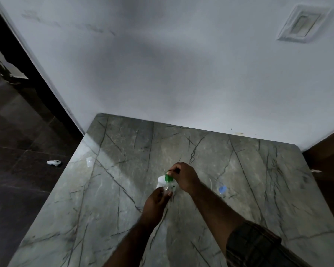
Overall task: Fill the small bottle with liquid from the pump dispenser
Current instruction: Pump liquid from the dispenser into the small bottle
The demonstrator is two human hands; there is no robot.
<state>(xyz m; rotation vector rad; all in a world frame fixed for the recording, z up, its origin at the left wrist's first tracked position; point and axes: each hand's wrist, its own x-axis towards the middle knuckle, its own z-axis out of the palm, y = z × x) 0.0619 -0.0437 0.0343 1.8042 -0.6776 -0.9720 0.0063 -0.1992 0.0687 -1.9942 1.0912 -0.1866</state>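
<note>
A white pump dispenser (161,181) with a green pump head (169,178) stands in the middle of the grey marble table (123,189). My right hand (184,177) rests on top of the green head, fingers curled over it. Just in front of the dispenser, my left hand (156,201) holds a small clear bottle (167,189) under the pump spout. The bottle is mostly hidden by my fingers, and I cannot see any liquid in it.
A small blue cap (222,189) with a thin white tube (211,184) lies to the right of my right forearm. A clear scrap (89,161) sits near the table's left edge. A white object (54,162) lies on the dark floor at left. The wall backs the table.
</note>
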